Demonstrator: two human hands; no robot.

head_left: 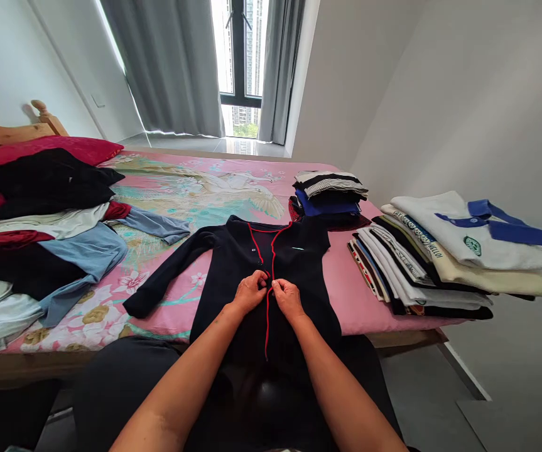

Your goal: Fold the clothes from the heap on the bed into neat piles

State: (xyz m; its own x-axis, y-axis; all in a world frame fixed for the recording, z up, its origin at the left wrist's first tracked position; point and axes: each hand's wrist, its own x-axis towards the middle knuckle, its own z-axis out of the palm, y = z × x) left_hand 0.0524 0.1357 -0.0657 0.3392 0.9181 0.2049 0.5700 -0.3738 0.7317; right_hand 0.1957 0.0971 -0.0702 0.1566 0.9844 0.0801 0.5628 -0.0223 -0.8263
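A dark navy cardigan [299, 270] with red edging lies front up in front of me, its collar pointing away. One sleeve stretches out to the left; the other is not seen stretched out on the right. My left hand [252, 290] pinches the left front edge about halfway down the opening. Close beside it, my right hand [288, 297] grips the right front edge between thumb and fingers. The two edges meet between my fingertips, while the collar end spreads apart in a V. Whatever fastening lies under my fingers is hidden.
Loose clothes [82, 251] are heaped on the left of the bed [350, 317]. A tall stack of folded shirts [416, 276] stands at the right edge, with a smaller folded pile [330, 198] behind. My knees are against the bed's front edge.
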